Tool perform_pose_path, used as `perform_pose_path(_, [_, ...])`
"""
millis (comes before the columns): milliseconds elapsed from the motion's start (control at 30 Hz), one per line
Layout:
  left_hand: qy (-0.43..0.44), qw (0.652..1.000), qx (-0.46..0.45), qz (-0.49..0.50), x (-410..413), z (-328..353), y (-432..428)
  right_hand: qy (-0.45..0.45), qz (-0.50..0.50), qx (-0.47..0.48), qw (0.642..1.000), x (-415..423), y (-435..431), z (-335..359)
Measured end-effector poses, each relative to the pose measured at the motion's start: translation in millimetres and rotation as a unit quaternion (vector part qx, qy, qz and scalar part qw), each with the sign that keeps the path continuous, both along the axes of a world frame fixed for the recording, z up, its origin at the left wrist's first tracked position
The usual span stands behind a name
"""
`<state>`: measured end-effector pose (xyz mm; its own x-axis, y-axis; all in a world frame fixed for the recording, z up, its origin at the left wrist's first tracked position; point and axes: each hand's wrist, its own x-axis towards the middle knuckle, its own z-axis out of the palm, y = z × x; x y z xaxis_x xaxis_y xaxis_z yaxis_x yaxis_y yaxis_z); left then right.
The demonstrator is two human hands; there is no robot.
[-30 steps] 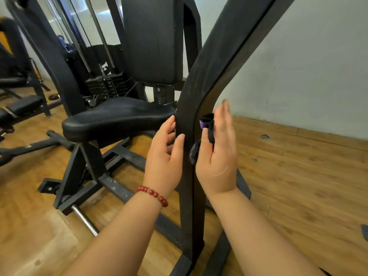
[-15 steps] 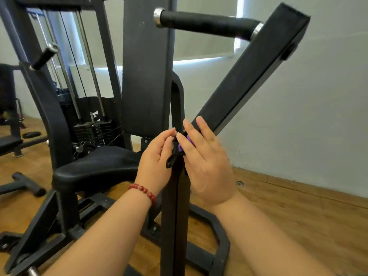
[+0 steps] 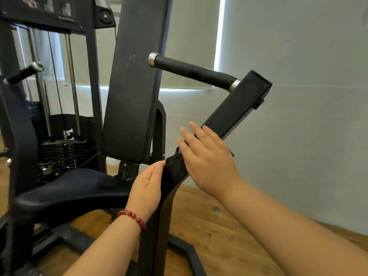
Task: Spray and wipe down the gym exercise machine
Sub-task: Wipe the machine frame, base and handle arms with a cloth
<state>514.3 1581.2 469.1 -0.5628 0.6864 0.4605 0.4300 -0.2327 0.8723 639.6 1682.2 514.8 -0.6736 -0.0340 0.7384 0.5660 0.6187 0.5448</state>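
A black gym machine stands in front of me, with its angled arm [image 3: 237, 114] rising to the right. A dark cloth with a purple edge [image 3: 175, 162] lies wrapped over this arm. My right hand [image 3: 205, 158] presses the cloth flat against the arm with straight fingers. My left hand [image 3: 148, 188], with a red bead bracelet at the wrist, holds the cloth's lower edge against the left side of the arm. No spray bottle is in view.
The padded backrest [image 3: 133, 80] and seat [image 3: 75, 190] sit left of the arm. A foam-covered handle [image 3: 191, 71] sticks out from the arm's top. The weight stack [image 3: 63, 150] stands behind. A grey wall [image 3: 310, 116] lies close on the right, with wooden floor [image 3: 215, 232] below.
Both hands have slid the cloth up the arm, from the lower upright part past the bend onto the slanted part. My view has tilted upward.
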Motion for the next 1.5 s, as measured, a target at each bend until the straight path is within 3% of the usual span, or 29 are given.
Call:
perform_pose_path(100, [0.009,1.0,-0.013,-0.001,-5.7,-8.2,-3.8,-0.025,0.011,0.027,0.999,10.1,4.6,11.4])
perform_pose_path(233, [0.015,0.999,-0.03,-0.004,-13.9,-19.6,-4.9,0.177,-0.017,-0.007,0.984,22.6,7.3,36.0])
perform_pose_path(267, [0.016,0.999,-0.031,-0.002,-15.2,-21.4,-4.8,0.173,-0.015,-0.012,0.985,15.6,2.5,29.1])
perform_pose_path(400, [0.029,0.999,-0.026,0.018,-19.6,-34.8,-7.6,-0.028,0.016,-0.023,0.999,-17.9,-15.4,-28.3])
perform_pose_path(500, [-0.07,0.997,-0.009,-0.011,-26.7,-54.3,-13.2,-0.113,0.019,-0.016,0.993,-24.4,-17.2,-44.1])
perform_pose_path(667, [-0.145,0.989,0.006,-0.036,-26.4,-68.9,-26.3,-0.19,0.044,0.003,0.981,-32.4,-23.6,-69.1])
perform_pose_path(767, [-0.183,0.982,0.006,-0.044,-29.2,-82.5,-28.6,-0.175,0.05,0.019,0.983,-35.5,-24.6,-71.4])
perform_pose_path(900, [-0.172,0.984,-0.003,-0.041,-36.5,-107.2,-27.5,-0.005,0.018,-0.02,1.0,-43.2,-21.3,-60.7])
perform_pose_path(967, [-0.149,0.988,-0.033,-0.024,-38.9,-125.1,-26.2,-0.027,0.039,-0.013,0.999,-49.1,-20.9,-78.8])
perform_pose_path(1033, [-0.126,0.99,-0.058,0.002,-41.4,-143.6,-25.6,-0.104,0.079,-0.016,0.991,-53.1,-23.4,-110.9])
perform_pose_path(1200, [-0.162,0.985,-0.058,-0.003,-42.9,-184.2,-37.3,-0.206,0.129,-0.028,0.97,-51.6,-28.5,-181.4])
perform_pose_path(1367, [-0.179,0.979,-0.098,0.001,-39.8,-222.2,-47.0,-0.226,0.169,-0.024,0.959,-50.9,-24.9,-233.0])
perform_pose_path(1500, [-0.225,0.97,-0.087,0.026,-32.1,-260.3,-55.4,-0.16,0.197,-0.064,0.965,-52.6,-27.4,-273.6])
